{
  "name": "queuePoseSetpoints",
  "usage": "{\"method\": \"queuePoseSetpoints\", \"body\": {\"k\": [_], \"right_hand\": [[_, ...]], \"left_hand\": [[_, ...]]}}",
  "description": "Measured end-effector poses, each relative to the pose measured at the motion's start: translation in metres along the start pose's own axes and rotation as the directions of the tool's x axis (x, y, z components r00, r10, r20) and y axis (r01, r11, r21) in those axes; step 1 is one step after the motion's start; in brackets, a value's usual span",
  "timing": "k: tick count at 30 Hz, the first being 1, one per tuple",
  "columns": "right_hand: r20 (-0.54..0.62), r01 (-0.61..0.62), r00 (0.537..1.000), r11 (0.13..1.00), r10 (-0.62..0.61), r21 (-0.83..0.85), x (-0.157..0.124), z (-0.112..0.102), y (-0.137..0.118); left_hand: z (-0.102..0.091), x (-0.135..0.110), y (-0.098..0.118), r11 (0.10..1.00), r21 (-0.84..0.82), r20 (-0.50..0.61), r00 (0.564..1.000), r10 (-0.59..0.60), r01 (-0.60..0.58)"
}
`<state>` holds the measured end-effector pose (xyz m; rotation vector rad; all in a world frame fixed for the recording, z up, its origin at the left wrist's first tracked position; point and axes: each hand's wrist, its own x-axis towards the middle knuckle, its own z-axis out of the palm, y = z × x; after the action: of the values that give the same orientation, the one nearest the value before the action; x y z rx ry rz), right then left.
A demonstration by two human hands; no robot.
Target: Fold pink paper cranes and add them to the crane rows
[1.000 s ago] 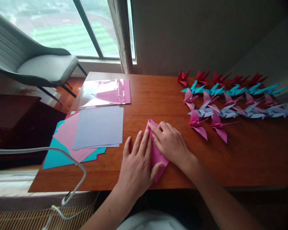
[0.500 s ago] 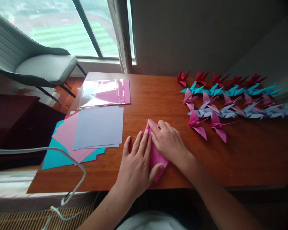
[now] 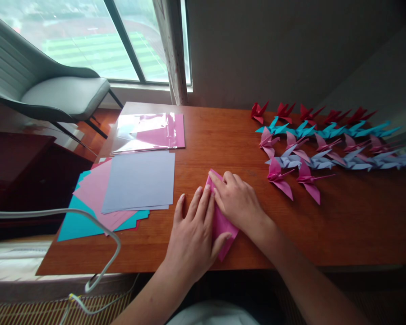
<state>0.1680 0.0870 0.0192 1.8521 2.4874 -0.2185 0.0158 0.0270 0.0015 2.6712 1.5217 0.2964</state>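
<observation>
A folded magenta paper (image 3: 222,227) lies near the front edge of the wooden table (image 3: 223,135). My left hand (image 3: 192,234) lies flat on its left side, fingers stretched out and thumb over the paper's lower part. My right hand (image 3: 238,201) presses the paper's upper right part, fingertips bent down onto the fold near the top corner. Most of the paper is hidden under both hands.
A stack of flat sheets (image 3: 138,180), lavender on pink on teal, lies at the left. A clear-wrapped paper pack (image 3: 149,131) sits behind it. Rows of folded paper cranes (image 3: 325,140) fill the right side. A grey chair (image 3: 54,90) and a white cable (image 3: 98,225) are at left.
</observation>
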Motion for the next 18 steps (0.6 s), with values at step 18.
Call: {"method": "queuePoseSetpoints", "body": {"k": [18], "right_hand": [[-0.011,0.008,1.000,1.000,-0.008,-0.012,0.0003,0.0022,0.0004]], "left_hand": [[-0.0007,-0.0001,-0.0002,1.000,-0.001,0.020,1.000,0.000,0.000]]}}
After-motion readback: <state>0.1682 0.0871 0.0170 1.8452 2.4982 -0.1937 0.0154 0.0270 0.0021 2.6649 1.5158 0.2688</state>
